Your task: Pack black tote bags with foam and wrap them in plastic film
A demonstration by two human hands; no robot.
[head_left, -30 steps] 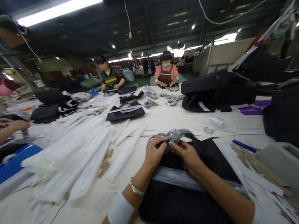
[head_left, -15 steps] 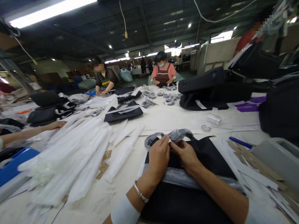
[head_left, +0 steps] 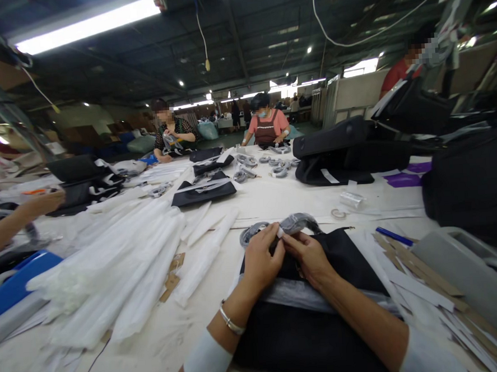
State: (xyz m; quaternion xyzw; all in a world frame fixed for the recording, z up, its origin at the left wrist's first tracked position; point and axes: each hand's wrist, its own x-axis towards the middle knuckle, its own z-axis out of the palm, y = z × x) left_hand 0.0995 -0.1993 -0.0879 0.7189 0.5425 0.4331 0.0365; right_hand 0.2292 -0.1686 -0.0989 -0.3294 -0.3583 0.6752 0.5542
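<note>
A black bag (head_left: 308, 339) lies flat on the table in front of me, with a band of clear plastic film (head_left: 297, 295) across it. At its far edge curls a grey, plastic-wrapped strap (head_left: 297, 222). My left hand (head_left: 263, 258) and my right hand (head_left: 312, 258) meet over the strap, both closed in a pinch. Between their fingertips shows a small white piece (head_left: 280, 232), set against the strap; whether it is tape or a paper label I cannot tell. The fingers partly cover the strap.
White foam sleeves (head_left: 122, 261) are heaped to the left, near a blue bin (head_left: 22, 281). A grey bin (head_left: 468, 279), card strips (head_left: 432, 292) and a blue pen (head_left: 395, 236) lie right. Black bags (head_left: 339, 152) stand beyond. Co-workers are around the table; an arm (head_left: 23, 219) reaches in left.
My left fingers have opened out slightly around the white piece, which shows more now. The co-worker's arm at the left has drawn back from the foam sleeves. Another co-worker has lifted a grey wrapped strap.
</note>
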